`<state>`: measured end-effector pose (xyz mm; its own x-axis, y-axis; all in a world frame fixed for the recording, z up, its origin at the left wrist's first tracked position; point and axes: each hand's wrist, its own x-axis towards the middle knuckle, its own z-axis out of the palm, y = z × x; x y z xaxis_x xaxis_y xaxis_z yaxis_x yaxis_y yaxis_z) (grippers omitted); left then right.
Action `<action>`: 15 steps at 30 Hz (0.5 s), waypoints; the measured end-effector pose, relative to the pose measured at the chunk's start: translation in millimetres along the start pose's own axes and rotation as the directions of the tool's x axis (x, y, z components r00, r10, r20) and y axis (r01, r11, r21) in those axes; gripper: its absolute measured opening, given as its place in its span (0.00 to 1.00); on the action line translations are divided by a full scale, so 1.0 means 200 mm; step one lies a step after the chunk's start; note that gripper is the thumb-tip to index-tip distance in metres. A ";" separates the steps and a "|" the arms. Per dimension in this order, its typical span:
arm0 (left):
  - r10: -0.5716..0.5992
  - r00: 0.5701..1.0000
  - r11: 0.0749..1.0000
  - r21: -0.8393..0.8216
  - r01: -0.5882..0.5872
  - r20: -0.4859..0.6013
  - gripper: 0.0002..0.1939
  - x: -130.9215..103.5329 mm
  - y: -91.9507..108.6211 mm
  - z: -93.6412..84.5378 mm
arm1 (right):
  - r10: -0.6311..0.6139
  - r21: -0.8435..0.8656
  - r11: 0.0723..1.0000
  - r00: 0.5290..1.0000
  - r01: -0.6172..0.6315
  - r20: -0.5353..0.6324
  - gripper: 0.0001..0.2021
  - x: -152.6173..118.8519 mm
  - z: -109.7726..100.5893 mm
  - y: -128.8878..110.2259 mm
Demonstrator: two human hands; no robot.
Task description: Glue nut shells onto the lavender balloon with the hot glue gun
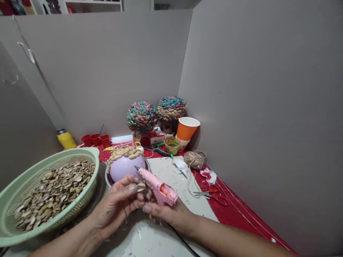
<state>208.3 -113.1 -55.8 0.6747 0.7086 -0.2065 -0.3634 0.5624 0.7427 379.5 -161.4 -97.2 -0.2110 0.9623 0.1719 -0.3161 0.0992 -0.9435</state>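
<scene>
Between the thumb and fingers of my left hand (118, 203) is a peanut shell half (140, 187), its hollow side showing. My right hand (171, 214) is wrapped round the handle of a pink glue gun (158, 187), whose dark nozzle points up and left, just above the shell. Behind both hands a lilac balloon (124, 168) rests in a round metal bowl (107, 179). Peanut shells (125, 152) cover the balloon's top and left side; its front is bare. A dark cord runs down from the glue gun.
At left stands a green colander (92, 178) full of peanut shells (56, 192). Two coloured shell-covered balls (142, 117) on stems, red cups (95, 139), an orange paper cup (187, 129) and pliers (163, 153) line the back. Twine (195, 159) and scissors (214, 194) lie at right.
</scene>
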 end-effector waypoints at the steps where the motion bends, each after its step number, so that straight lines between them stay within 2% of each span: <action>1: -0.011 1.000 1.000 0.001 0.011 0.009 0.09 0.00 0.00 0.00 | -0.001 0.017 1.000 1.000 0.001 0.028 0.18 0.01 0.00 0.00; 5: -0.027 0.999 0.999 0.034 0.026 0.033 0.09 -0.01 0.01 0.01 | 0.057 0.025 0.998 0.996 -0.059 0.067 0.18 0.02 -0.02 0.01; 9: 0.029 0.999 0.995 0.095 -0.032 0.038 0.09 0.00 -0.01 0.00 | 0.076 0.054 0.995 0.994 -0.080 0.085 0.18 0.00 0.00 0.03; 15: 0.074 0.997 0.994 0.083 -0.073 -0.017 0.08 0.02 -0.04 -0.03 | 0.100 -0.004 0.995 0.995 -0.100 -0.027 0.18 -0.02 0.02 0.05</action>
<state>210.1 -113.0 -67.1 0.6349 0.7555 -0.1616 -0.3566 0.4721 0.8062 372.8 -165.2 -106.7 -0.2165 0.9738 0.0695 -0.2900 0.0038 -0.9570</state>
